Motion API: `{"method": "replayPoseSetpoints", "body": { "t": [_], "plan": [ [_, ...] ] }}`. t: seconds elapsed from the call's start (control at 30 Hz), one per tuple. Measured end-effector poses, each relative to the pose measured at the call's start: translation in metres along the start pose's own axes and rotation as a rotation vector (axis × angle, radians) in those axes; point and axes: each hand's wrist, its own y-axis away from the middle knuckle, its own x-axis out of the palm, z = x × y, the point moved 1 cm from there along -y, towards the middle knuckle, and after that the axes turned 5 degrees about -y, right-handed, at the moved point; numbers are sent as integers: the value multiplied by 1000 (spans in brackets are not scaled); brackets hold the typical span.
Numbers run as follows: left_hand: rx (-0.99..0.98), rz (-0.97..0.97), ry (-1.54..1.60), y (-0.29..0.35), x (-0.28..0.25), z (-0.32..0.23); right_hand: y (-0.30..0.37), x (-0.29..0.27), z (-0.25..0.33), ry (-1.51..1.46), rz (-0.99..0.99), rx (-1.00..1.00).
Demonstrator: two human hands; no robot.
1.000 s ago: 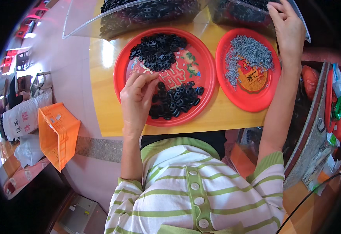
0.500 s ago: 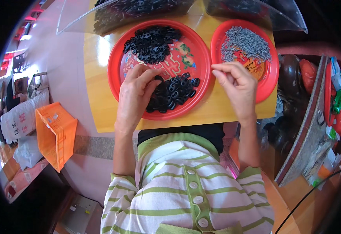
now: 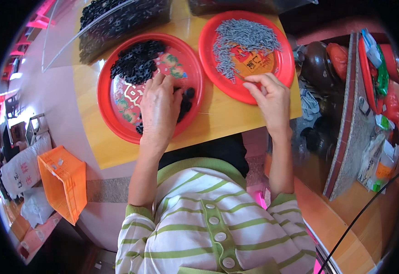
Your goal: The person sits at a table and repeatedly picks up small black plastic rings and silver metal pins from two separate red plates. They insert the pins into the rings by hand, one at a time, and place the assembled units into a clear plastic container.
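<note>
Yellow desk, red tray: screws, printed characters. Left hand at black pieces, right hand near screws; hands apart, grips unclear.

white glare at far left — yellow tabletop bright, corners black, outer lines curvy

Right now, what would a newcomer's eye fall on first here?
Probably the two round red shapes on the yellow table: the left tray with black pieces, and the right tray with grey pieces. The left hand is over the left tray, the right hand at the right tray's near edge. Left of the table is an orange crate.
</note>
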Motion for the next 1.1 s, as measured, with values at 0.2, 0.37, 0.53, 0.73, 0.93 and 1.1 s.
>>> {"method": "replayPoseSetpoints", "body": {
  "t": [0.2, 0.37, 0.53, 0.73, 0.93, 1.1],
  "plan": [
    [-53, 53, -3, 3, -7, -8, -6, 13, -6, 31, 42, -57],
    [-6, 65, -4, 3, -8, -3, -10, 19, -8, 26, 83, -36],
    [16, 49, 24, 4, -8, 3, -11, 16, -1, 202, 89, -95],
    [2, 22, 95, 5, -7, 5, -13, 14, 2, 293, 128, -126],
    [60, 21, 116, 4, -5, 6, -14, 15, 2, 334, 145, -190],
    [72, 53, 142, 0, -7, 8, -11, 12, 0, 224, 129, -123]
  ]
}}
